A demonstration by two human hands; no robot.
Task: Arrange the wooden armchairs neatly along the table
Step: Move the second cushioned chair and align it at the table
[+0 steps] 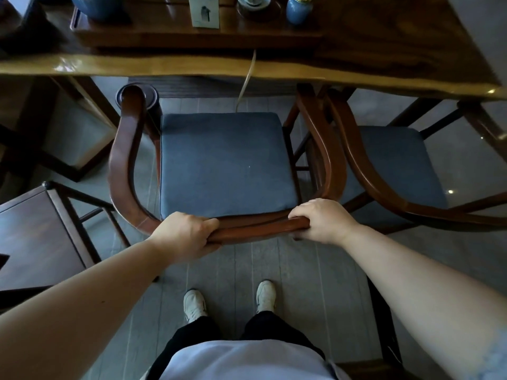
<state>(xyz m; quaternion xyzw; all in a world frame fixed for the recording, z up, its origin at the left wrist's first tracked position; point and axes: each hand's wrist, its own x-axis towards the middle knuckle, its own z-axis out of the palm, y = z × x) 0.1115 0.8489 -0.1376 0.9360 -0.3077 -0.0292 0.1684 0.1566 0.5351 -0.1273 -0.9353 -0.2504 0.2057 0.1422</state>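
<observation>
Here both hands, left (184, 235) and right (319, 220), clenched the armchair (255, 230) back rail. Its front faced the desk (164, 65) edge. A blue jar (299, 8) stood on the desk.

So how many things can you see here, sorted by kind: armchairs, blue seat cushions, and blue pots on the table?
Wooden armchairs: 2, the held armchair and its neighbour to the right.
Blue seat cushions: 2, one on the held chair, one on the neighbour.
Blue pots on the table: 2, a small jar and a bigger pot, cut off by the frame.
Total: 6
</observation>
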